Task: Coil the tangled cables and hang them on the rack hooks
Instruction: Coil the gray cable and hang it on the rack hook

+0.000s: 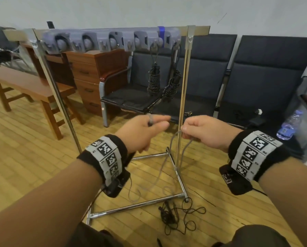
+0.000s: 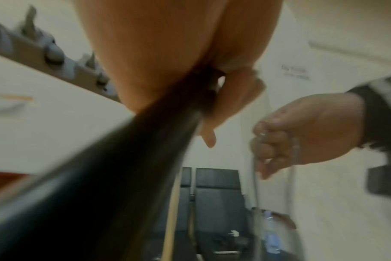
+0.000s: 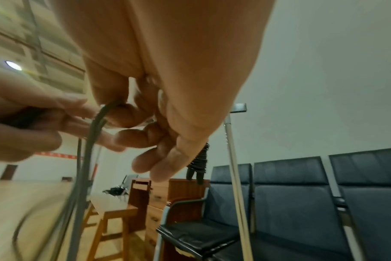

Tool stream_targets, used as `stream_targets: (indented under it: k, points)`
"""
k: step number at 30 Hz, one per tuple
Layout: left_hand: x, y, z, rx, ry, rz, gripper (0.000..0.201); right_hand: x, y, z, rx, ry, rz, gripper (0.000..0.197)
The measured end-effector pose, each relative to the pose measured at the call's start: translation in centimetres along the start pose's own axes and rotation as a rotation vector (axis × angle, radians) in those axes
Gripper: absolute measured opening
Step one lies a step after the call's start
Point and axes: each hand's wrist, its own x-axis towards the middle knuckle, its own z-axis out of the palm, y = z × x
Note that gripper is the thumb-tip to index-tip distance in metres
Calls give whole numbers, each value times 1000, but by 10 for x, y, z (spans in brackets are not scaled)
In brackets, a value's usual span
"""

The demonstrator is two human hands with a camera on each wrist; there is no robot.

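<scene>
Both hands are raised in front of the rack. His left hand pinches the dark end of a grey cable between thumb and forefinger, and his right hand curls its fingers round the same cable just beside it. The cable is thin, pale grey and slack — it drops from the right hand in long loops to the wooden floor by the rack's base. Motion blurs it, so its end piece is hard to make out. Two black coiled cables hang from the rightmost hooks, well above the hands. Another thin black cable lies tangled on the floor below — near his knees.
</scene>
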Motion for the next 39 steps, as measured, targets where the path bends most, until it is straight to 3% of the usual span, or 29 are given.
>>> stream_targets:
  k: [2, 4, 5, 7, 9, 11, 14, 16, 18, 21, 23, 25, 28, 31, 33, 34, 36, 38, 39]
  points:
    - [-2, 11, 12, -32, -133, 38, 16, 3, -10, 3, 210, 20, -23, 34]
    - [1, 13, 18, -106, -119, 31, 26, 2, -15, 7, 398, 19, -41, 35]
    - [3, 13, 17, -175, -48, 1, 30, 1, -14, 7, 455, 12, -41, 35]
    - [11, 9, 0, -361, 238, -127, 36, -4, -5, 7, 469, -26, -17, 34]
    - [18, -5, -36, -550, 540, -261, 32, -14, 14, 4, 310, -73, 77, 35]
    - [18, -25, -70, -562, 652, -336, 27, -27, 40, 2, 98, -97, 206, 35]
    - [11, -54, -78, 8, 586, -467, 28, -35, 63, 0, 76, -112, 343, 36]
    - [6, -53, -56, 225, 537, -452, 31, -31, 56, 0, 77, -102, 325, 36]
    - [3, -35, -29, 142, 432, -308, 40, -22, 36, 1, 113, -102, 226, 34]
    - [-2, 2, 8, -81, -18, -112, 34, -9, 2, 2, 301, -128, 98, 30]
    - [-3, 18, 19, -104, -190, -18, 37, -6, -10, -2, 403, -127, 62, 29]
    - [1, 24, 15, -118, -80, 15, 36, -8, -9, -5, 420, -113, 37, 28]
    - [11, 18, -15, -337, 262, -50, 39, -15, 10, -9, 376, -71, 37, 28]
    - [13, 3, -54, -413, 581, -122, 33, -26, 37, -12, 189, -48, 182, 34]
    - [11, -11, -74, -362, 708, -211, 31, -36, 58, -13, 79, -41, 314, 38]
    - [10, -17, -78, -277, 695, -257, 31, -40, 68, -13, 109, -50, 352, 38]
    - [5, -24, -70, 20, 544, -336, 28, -42, 71, -10, 205, -79, 373, 36]
    - [0, -17, -45, 190, 392, -304, 44, -34, 53, -5, 222, -86, 313, 34]
    - [-2, -9, -29, 141, 304, -238, 48, -29, 39, -3, 235, -93, 259, 33]
